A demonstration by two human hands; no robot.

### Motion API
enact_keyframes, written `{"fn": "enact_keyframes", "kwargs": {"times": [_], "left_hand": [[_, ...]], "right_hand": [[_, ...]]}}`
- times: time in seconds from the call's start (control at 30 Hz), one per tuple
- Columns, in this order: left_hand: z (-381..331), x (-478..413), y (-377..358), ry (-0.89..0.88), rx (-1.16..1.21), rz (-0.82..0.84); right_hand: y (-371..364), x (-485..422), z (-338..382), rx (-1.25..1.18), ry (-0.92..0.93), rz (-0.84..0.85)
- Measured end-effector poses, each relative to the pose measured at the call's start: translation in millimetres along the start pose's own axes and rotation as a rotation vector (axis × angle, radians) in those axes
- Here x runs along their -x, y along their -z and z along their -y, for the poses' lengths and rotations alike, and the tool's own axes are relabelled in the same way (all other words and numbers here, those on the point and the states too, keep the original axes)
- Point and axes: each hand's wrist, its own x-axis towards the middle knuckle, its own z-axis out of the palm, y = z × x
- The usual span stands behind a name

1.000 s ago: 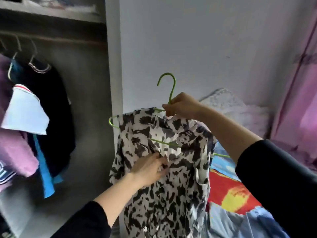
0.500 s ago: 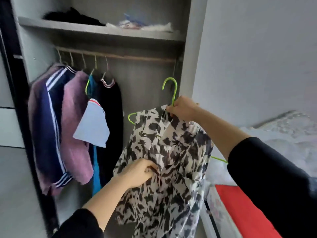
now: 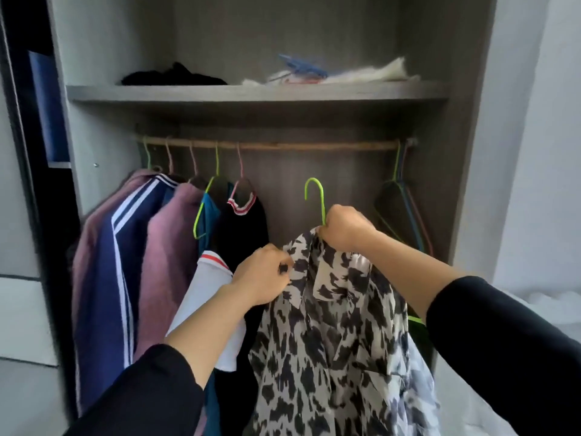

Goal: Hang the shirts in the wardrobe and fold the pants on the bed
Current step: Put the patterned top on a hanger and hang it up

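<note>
One shirt (image 3: 330, 335), right hand (image 3: 344, 228) gripping hanger (image 3: 318, 191) — now nearer rail (image 3: 283, 145), left hand (image 3: 262, 276) higher.

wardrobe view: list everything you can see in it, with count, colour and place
shirt: 1, black-and-white print, on the hanger, held below the rail
hanger: 1, green, hook free, not yet on the rail
rail: 1, brown, under the shelf
hung clothes: about five, mauve, navy with white stripes, teal, black, on the rail's left half
spare hangers: a few, green, blue, pink, at the rail's right end
shelf: 1, grey, above the rail
black cloth: 1, on the shelf, left
white bundle: 1, with something blue on it, on the shelf, right
sleeves: 2, black, at the bottom of the view
left hand: pinches the shirt's edge
right hand: grips the hanger's neck
</note>
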Motion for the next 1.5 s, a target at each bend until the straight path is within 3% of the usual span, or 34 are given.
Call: {"fn": "enact_keyframes", "kwargs": {"times": [0.23,0.47,0.7,1.07,1.27,1.4,1.5], "left_hand": [[62,-94,27,-0.005,-0.154,-0.081],[111,-189,62,-0.076,-0.210,-0.269],[144,-261,85,-0.091,-0.248,-0.415],[164,-277,72,-0.190,-0.219,-0.477],[158,-279,74,-0.181,-0.177,-0.508],[149,-278,79,-0.165,-0.112,-0.504],[127,-278,78,-0.249,-0.082,-0.568]], "right_hand": [[-24,-80,20,0.022,0.001,-0.109],[-28,-167,46,-0.035,-0.074,-0.277],[-29,-238,82,-0.040,-0.103,-0.283],[-78,-281,98,-0.133,-0.080,-0.184],[-78,-282,90,-0.288,0.042,-0.086],[-65,-266,70,-0.299,0.107,-0.192],[-49,-250,40,-0.190,0.043,-0.293]]}}
